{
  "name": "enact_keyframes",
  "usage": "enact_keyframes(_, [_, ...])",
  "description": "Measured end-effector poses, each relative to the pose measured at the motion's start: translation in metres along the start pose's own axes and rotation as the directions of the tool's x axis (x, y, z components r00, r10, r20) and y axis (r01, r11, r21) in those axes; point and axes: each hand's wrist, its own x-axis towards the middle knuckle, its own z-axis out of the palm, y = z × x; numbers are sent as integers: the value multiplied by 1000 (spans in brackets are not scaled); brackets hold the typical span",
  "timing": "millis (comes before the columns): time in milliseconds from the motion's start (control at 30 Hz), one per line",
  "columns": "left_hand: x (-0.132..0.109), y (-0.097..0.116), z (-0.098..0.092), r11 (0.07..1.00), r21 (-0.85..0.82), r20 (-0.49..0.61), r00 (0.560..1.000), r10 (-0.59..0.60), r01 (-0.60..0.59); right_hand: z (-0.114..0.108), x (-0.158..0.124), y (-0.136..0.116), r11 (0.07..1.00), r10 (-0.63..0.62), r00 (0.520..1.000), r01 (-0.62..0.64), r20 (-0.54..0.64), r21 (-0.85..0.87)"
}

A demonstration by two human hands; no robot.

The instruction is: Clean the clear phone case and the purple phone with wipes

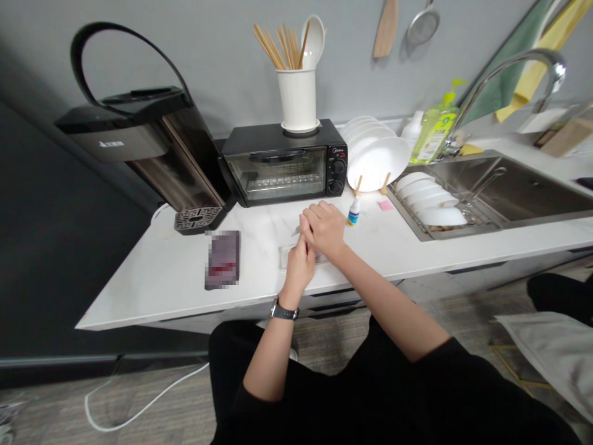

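Over a white, marble-patterned worktop (259, 247), the bare right hand (327, 230) curls against the left hand (301, 262); whether either grip pinches anything is hidden. Beneath lies a clear, rectangular case (283, 258); just beside stands a small white bottle with blue-and-yellow label (354, 213). Seemingly two-handed handling; moving on probably calls for parting the hands.

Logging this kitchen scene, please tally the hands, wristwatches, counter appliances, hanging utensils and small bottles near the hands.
Hands: 2 (left hand, right hand)
Wristwatches: 1 (dark-strapped watch)
Appliances: 2 (toaster oven, tall black machine)
Hanging utensils: 2 (wooden utensil, strainer)
Small bottles: 1 (white-capped bottle)
Total: 8
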Motion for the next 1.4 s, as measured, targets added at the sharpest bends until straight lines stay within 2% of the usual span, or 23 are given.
enact_keyframes(67, [1, -2, 1, 1000, 20, 27, 1000, 0, -1, 0, 0, -7, 996, -86, 996, 86, 7, 9])
enact_keyframes(167, [2, -2, 1, 997, 76, 54, 998, -25, 21, -2, 2, -5, 971, -238, 967, 233, 91, 59])
enact_keyframes(233, [1, 0, 0, 995, 91, 31, 999, -40, 37, -3, 3, 4, 967, -250, 959, 241, 136, 77])
enact_keyframes(300, [0, 5, -1, 997, 76, 9, 1000, -27, 26, -2, 3, 13, 984, -171, 978, 163, 120, 71])
enact_keyframes(367, [-1, 8, -2, 999, 44, 6, 1000, -6, 6, 0, 1, 18, 998, -20, 999, 17, 47, 59])
enact_keyframes(433, [-1, 9, -3, 1000, 21, 7, 1000, -2, 2, 2, -2, 15, 991, 126, 991, -124, -42, 49])
enact_keyframes(500, [-1, 7, -2, 1000, 11, 4, 1000, -9, 9, 2, -5, 7, 985, 171, 979, -169, -107, 30])
enact_keyframes(567, [0, 3, -1, 1000, 18, -1, 1000, -9, 9, 1, -7, -2, 995, 99, 988, -99, -120, 2])
enact_keyframes(633, [2, -1, 0, 999, 41, 12, 1000, 2, -3, -1, -6, -8, 998, -63, 993, 61, -97, -16])
enact_keyframes(733, [2, -3, 2, 997, 79, 36, 999, 9, -11, -3, -1, -5, 960, -280, 960, 280, -23, -9])
enact_keyframes(800, [1, -1, 1, 996, 86, 23, 1000, -2, 0, -4, 3, 2, 950, -311, 950, 311, 26, 12])
enact_keyframes(867, [0, 3, 1, 997, 77, 6, 1000, -3, 3, -4, 4, 7, 975, -224, 974, 223, 40, 23])
enact_keyframes(933, [-1, 6, 0, 998, 69, 2, 1000, 13, -13, -5, 4, 5, 998, -66, 998, 66, 19, 25])
enact_keyframes(1033, [0, 6, 0, 996, 84, 26, 999, 31, -33, -6, -1, -11, 985, 171, 984, -170, -40, 37])
enact_keyframes(1100, [1, 3, 1, 995, 101, 46, 999, 20, -25, -6, -4, -24, 978, 207, 975, -204, -84, 44])
enact_keyframes(1133, [1, 2, 1, 994, 105, 44, 999, 19, -24, -5, -5, -28, 986, 167, 982, -163, -93, 44])
enact_keyframes(1200, [1, 0, 2, 994, 97, 28, 999, 40, -42, -5, -6, -28, 999, 9, 997, -6, -74, 39])
enact_keyframes(1300, [0, 1, 2, 993, 98, 25, 998, 58, -60, -4, -5, -13, 980, -190, 982, 190, -6, 50])
enact_keyframes(1367, [-2, 3, 1, 992, 119, 29, 999, 41, -45, -5, -5, -2, 981, -173, 985, 173, -7, 91])
enact_keyframes(1400, [-2, 4, 0, 992, 124, 24, 999, 36, -39, -5, -5, 3, 987, -98, 995, 101, -27, 128])
